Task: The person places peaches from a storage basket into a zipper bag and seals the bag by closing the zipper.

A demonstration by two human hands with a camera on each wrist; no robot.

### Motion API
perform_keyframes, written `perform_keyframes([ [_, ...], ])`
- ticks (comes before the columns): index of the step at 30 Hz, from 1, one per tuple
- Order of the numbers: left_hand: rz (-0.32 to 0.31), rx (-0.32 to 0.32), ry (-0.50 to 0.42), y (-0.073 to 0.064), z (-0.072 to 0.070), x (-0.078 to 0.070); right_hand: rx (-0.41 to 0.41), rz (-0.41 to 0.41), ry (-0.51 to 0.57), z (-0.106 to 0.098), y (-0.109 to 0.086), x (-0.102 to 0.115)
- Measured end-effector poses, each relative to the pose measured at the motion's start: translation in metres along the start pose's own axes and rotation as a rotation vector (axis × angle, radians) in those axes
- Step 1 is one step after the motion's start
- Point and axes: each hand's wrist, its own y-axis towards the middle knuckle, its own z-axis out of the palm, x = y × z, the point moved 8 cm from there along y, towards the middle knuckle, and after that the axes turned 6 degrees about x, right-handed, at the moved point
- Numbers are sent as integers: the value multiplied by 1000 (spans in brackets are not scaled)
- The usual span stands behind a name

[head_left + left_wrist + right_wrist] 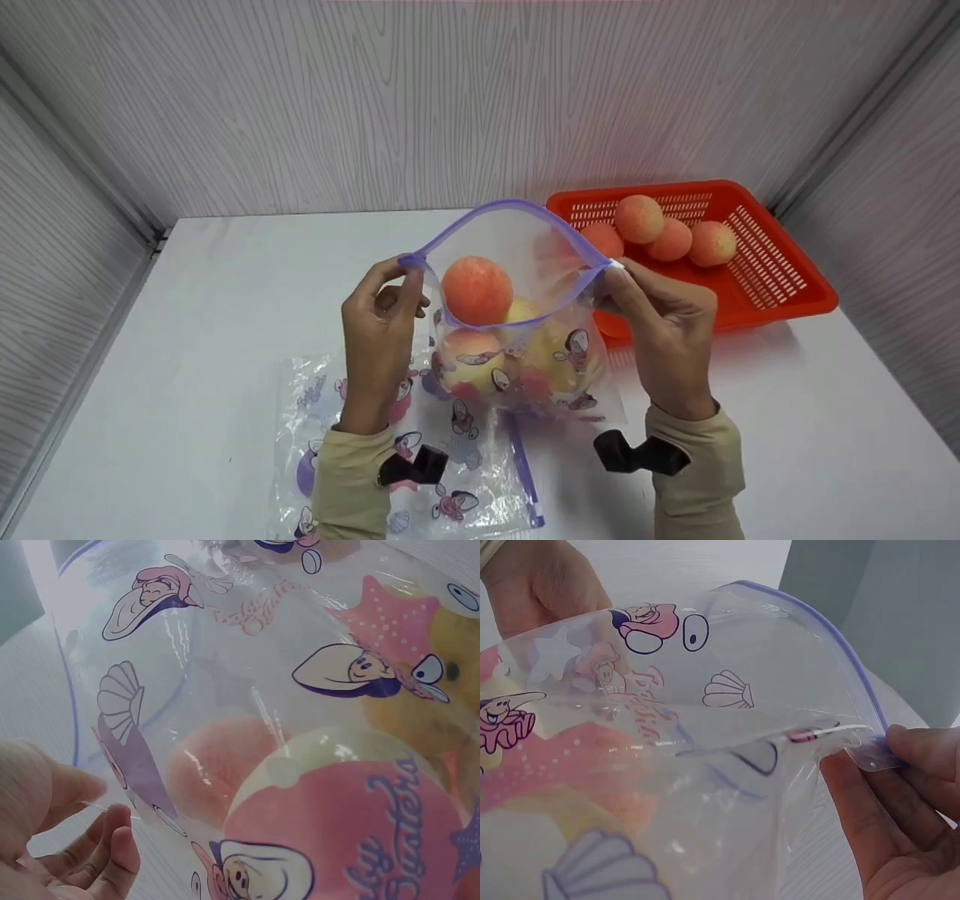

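Note:
A clear zip bag (525, 352) printed with cartoon oysters and shells hangs between my two hands, its purple-edged mouth spread wide. My left hand (381, 315) pinches the left corner of the mouth between thumb and fingers. At the right corner, by the white slider, my right hand (667, 322) pinches the edge. Inside the bag lie several peaches; a red-orange peach (477, 291) sits on top of paler ones. In the left wrist view, a peach (225, 765) shows through the printed film. The right wrist view shows the purple zip strip (817, 622) running to the right thumb.
A red plastic basket (780, 292) with slotted walls stands at the back right, holding several peaches (639, 219). Flat on the white table (187, 337), under the left forearm, lies a second printed zip bag (465, 480). Grey wood-grain panels (337, 105) enclose the back and sides.

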Motion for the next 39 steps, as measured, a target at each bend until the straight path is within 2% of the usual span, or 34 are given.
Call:
perform_keyframes([
  [6, 90, -98, -52, -3, -8, -11, -108, 30, 18, -8, 1, -7],
  [10, 151, -143, -32, -5, -15, -24, -197, 63, 53, -18, 1, -13],
  [16, 205, -217, 46, -8, -30, -40, -248, 71, 33, -30, 2, -19],
  [21, 148, -267, 79, -8, -39, -37, -247, 89, -70, -36, 2, -26],
  [25, 100, -315, 57, -10, -48, -33, -233, 78, -121, -34, 3, -29],
  [29, 47, -368, 3, -12, -56, -29, -219, 75, -126, -29, 5, -32],
  [32, 0, -382, -44, -12, -59, -25, -213, 75, -103, -28, 6, -35],
  [35, -36, -367, -73, -12, -60, -23, -215, 78, -50, -28, 4, -37],
  [39, -75, -284, -117, -10, -61, -17, -204, 106, 2, -27, 2, -37],
])
